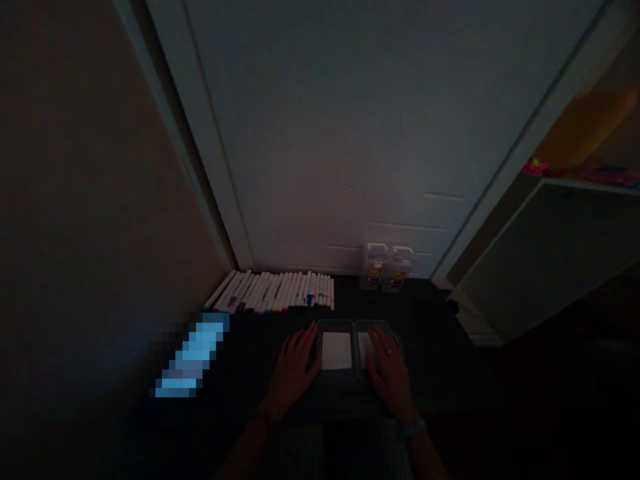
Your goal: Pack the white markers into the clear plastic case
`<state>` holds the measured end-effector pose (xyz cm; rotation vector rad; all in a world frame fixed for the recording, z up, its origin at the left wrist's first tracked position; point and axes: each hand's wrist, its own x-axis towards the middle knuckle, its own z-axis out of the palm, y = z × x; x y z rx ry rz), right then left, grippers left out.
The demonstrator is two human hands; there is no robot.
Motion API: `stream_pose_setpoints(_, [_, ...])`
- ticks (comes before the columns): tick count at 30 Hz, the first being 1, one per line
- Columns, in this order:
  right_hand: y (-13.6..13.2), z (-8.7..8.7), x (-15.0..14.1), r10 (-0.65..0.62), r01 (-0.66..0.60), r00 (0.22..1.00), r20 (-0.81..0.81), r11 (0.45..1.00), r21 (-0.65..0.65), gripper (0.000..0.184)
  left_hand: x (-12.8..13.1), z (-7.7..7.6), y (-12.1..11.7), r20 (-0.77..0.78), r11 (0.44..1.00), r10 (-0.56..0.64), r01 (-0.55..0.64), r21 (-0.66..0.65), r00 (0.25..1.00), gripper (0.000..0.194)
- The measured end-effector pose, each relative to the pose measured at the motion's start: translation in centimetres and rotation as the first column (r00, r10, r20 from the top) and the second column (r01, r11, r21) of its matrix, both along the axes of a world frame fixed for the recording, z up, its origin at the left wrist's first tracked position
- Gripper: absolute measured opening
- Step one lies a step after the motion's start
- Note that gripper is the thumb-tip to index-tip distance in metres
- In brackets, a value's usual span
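Through my feed this looks like a dim room in a home. Beyond the left hand (296, 358) and right hand (388, 358) rises a pale panel (310, 133) with a homely raised heart (350, 201). I see a row of markers (280, 292) past the left hand, more hobby than office, on a small dark table (430, 323). Far right of the right hand, bright pink things (534, 168) top a unit (565, 227), too dark to name.

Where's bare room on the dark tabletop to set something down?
Tabletop looks bare between the marker row, pixelated patch and left hand, and right of the open case. Crowded: that row and the case under the right hand.
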<state>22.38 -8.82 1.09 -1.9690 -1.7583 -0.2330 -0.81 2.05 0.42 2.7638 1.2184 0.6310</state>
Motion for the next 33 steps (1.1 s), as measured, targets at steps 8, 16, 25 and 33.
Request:
stream_pose_setpoints(8, [1.0, 5.0, -1.9, -0.009, 0.033, 0.985, -0.174, 0.99, 0.137, 0.038, 0.0, 0.2, -0.1, 0.019, 1.0, 0.003, -0.003, 0.01, 1.0, 0.059])
stream_pose_setpoints(16, [12.1, 6.9, -4.9, -0.047, 0.04, 0.975, -0.217, 0.999, -0.033, 0.026, -0.2, 0.2, -0.1, 0.025, 1.0, 0.01, -0.01, 0.013, 1.0, 0.06])
stream_pose_setpoints(25, [15.8, 3.8, -5.5, -0.201, 0.17, 0.977, -0.072, 0.937, -0.305, 0.032, -0.4, 0.2, -0.1, 0.027, 1.0, 0.011, -0.011, 0.016, 1.0, 0.057])
stream_pose_setpoints(33, [16.2, 2.0, -5.0, -0.226, 0.21, 0.974, -0.009, 0.918, -0.337, 0.039, -0.3, 0.1, -0.1, 0.053, 1.0, 0.012, -0.011, -0.023, 0.999, 0.058])
